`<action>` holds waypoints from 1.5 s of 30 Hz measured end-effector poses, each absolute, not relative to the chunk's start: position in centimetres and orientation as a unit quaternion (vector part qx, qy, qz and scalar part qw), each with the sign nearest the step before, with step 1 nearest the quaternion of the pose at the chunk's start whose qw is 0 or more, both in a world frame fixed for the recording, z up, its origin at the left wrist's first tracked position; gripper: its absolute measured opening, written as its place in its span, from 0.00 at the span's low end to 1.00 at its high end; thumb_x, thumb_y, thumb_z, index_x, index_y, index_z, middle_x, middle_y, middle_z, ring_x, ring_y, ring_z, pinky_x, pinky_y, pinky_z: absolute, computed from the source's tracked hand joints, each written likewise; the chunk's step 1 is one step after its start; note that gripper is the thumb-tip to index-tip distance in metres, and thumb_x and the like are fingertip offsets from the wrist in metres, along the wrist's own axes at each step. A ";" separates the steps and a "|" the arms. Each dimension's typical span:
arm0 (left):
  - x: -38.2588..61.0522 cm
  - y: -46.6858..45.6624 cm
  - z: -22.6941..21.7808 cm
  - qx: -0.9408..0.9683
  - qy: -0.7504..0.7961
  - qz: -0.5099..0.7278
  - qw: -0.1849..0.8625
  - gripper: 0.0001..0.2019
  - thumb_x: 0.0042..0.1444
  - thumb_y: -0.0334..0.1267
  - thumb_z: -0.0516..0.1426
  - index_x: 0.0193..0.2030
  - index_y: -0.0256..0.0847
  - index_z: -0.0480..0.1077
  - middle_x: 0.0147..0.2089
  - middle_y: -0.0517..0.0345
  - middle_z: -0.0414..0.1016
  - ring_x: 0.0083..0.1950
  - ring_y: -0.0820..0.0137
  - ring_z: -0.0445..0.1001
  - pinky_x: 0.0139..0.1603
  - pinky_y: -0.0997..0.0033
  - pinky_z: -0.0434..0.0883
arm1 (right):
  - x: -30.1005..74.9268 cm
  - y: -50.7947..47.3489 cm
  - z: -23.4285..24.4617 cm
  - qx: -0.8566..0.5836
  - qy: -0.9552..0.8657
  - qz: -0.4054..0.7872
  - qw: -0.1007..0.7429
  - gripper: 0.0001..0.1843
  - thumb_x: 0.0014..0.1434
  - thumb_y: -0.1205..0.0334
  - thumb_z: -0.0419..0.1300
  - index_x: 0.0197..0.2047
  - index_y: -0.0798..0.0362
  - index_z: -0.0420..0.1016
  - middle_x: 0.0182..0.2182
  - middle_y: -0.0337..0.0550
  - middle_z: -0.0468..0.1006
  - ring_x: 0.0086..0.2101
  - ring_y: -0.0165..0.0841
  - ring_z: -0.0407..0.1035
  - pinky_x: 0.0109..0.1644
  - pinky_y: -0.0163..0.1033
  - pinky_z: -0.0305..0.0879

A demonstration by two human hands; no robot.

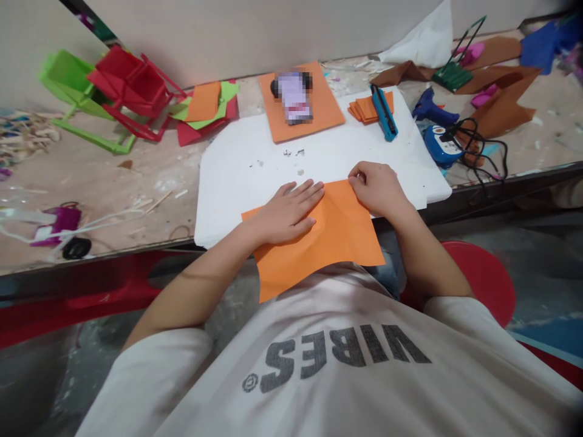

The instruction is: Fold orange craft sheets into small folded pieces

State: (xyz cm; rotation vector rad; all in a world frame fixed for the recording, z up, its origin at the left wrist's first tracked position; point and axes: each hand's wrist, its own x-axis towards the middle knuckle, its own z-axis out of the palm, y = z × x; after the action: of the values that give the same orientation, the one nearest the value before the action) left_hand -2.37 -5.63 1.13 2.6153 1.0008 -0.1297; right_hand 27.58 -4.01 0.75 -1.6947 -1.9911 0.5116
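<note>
An orange paper sheet [334, 233] lies at the near edge of a white board [255, 176] and hangs over the table edge toward my lap. My left hand [286, 209] rests flat on the sheet's left half, fingers stretched out and together. My right hand [376, 187] is at the sheet's top right corner with its fingers curled, pinching or pressing the paper's edge there.
Farther back on the white board lie another orange sheet [319, 109] with a blurred phone [295, 96] on it, small folded orange pieces [364, 108] and a blue cutter [383, 112]. A blue glue gun [432, 110] with cords sits right. Red [134, 88] and green [75, 85] stick models stand left.
</note>
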 end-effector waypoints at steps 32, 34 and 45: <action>1.3 -7.2 1.6 0.891 0.420 -0.033 0.170 0.41 0.84 0.51 0.42 0.96 0.35 0.47 0.98 0.44 0.40 0.99 0.51 0.42 0.99 0.36 0.43 | 28.1 -4.9 0.0 -0.639 -0.721 0.153 0.221 0.13 0.75 0.63 0.58 0.48 0.46 0.87 0.51 0.54 0.93 0.50 0.56 0.83 0.58 0.57 0.71; 1.3 -7.2 1.6 0.891 0.419 -0.035 0.171 0.41 0.84 0.51 0.41 0.97 0.35 0.46 0.98 0.45 0.40 1.00 0.51 0.42 0.99 0.37 0.42 | 28.1 -5.0 0.0 -0.636 -0.723 0.152 0.220 0.14 0.75 0.64 0.58 0.48 0.47 0.87 0.53 0.56 0.93 0.53 0.57 0.84 0.60 0.58 0.72; 1.5 -7.2 2.0 0.887 0.423 -0.051 0.175 0.42 0.83 0.51 0.40 0.96 0.31 0.45 0.98 0.44 0.37 1.00 0.52 0.39 0.99 0.39 0.39 | 28.7 -6.2 0.4 -0.633 -0.720 0.161 0.234 0.11 0.71 0.62 0.61 0.48 0.48 0.87 0.38 0.48 0.89 0.41 0.50 0.81 0.49 0.51 0.69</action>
State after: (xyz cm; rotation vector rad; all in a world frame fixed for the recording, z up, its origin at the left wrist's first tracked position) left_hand 1.53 -7.17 2.04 2.5137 1.1996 -0.1449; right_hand 28.75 -6.23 0.42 -1.7391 -1.9754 0.4428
